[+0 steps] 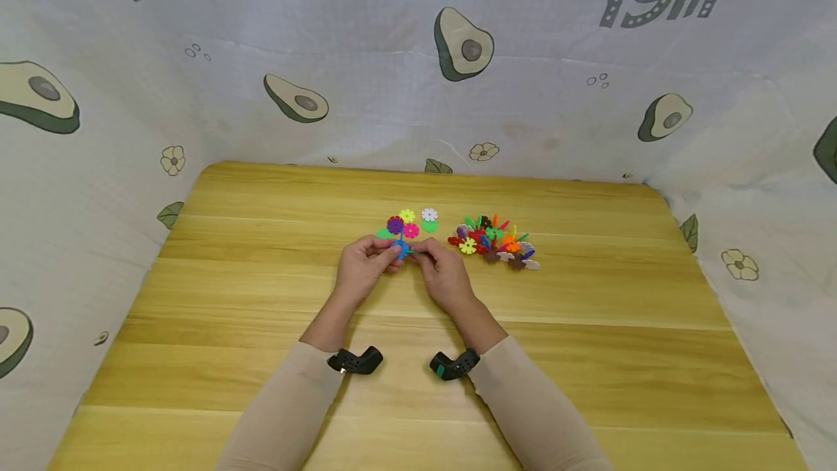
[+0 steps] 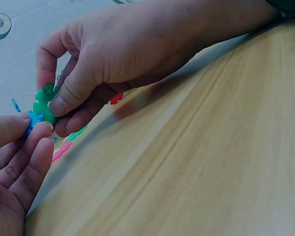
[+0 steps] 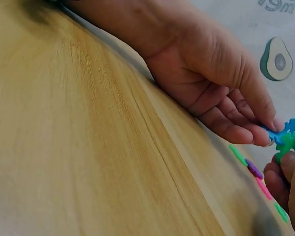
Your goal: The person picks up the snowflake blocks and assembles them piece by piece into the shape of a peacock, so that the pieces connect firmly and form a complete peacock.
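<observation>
My left hand (image 1: pixel 361 267) pinches a blue notched flower-shaped plastic disc (image 1: pixel 400 249) between thumb and fingers. In the right wrist view, more blue plastic (image 3: pixel 293 124) stands up at an angle from it. My right hand (image 1: pixel 447 278) pinches a green notched disc (image 2: pixel 42 105), turned nearly edge-on in the head view. The blue and green pieces meet between the fingertips of both hands, held just above the table. Fingers cover part of each piece.
Just beyond the hands lie loose flower discs: yellow (image 1: pixel 407 216), white (image 1: pixel 429 214), purple (image 1: pixel 395 224), pink (image 1: pixel 410 230) and green (image 1: pixel 429 227). To their right sits a cluster of many-coloured discs (image 1: pixel 493 233), several standing on edge. A printed cloth (image 1: pixel 386 122) hangs behind the wooden table (image 1: pixel 261 224).
</observation>
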The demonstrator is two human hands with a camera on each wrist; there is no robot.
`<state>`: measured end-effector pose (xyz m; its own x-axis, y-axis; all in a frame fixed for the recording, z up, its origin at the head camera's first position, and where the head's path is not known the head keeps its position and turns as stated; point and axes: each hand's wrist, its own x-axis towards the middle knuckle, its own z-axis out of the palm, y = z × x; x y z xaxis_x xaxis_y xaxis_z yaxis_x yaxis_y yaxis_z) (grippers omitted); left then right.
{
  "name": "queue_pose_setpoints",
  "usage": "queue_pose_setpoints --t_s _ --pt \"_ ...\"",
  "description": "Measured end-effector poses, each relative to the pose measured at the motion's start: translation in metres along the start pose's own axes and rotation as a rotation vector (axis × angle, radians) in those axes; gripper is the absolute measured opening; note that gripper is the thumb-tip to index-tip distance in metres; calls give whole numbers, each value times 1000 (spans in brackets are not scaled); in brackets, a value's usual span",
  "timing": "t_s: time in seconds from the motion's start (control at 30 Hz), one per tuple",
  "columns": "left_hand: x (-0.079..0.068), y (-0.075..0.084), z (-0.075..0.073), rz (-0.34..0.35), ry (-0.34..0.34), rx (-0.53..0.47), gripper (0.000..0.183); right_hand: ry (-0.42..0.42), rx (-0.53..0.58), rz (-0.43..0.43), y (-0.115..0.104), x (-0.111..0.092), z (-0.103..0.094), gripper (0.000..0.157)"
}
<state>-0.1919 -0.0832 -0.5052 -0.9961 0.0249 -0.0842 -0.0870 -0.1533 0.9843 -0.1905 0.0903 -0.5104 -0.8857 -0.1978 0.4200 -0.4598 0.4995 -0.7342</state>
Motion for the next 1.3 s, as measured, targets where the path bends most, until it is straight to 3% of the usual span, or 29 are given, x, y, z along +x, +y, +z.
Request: queue_pose_setpoints --t_s 0.13,0.27,0.37,0.47,0.57,0.67,0.73,1.1,1.3 --pt "-1 0 1 3 9 23 22 0 -32 -2 -1 1 1 4" --pt "-2 1 4 21 18 37 22 -25 -22 108 -1 4 3 8" --pt "-1 0 5 35 41 34 21 -63 -23 213 -2 9 5 22" --pt "1 -1 4 30 89 -43 17 -116 -88 269 -4 14 7 43" --pt "3 -1 2 13 126 -154 13 -214 -229 266 -4 18 7 55" --pt "5 -1 0 -12 135 -231 8 -312 -334 215 -3 20 7 57" --pt "5 0 0 -24 138 -256 7 -329 -349 185 -4 20 6 55" --pt "4 4 -2 -66 176 -341 15 -152 -350 56 -2 13 9 31" --pt "6 4 -3 -72 193 -400 30 -42 -221 123 0 12 8 25"
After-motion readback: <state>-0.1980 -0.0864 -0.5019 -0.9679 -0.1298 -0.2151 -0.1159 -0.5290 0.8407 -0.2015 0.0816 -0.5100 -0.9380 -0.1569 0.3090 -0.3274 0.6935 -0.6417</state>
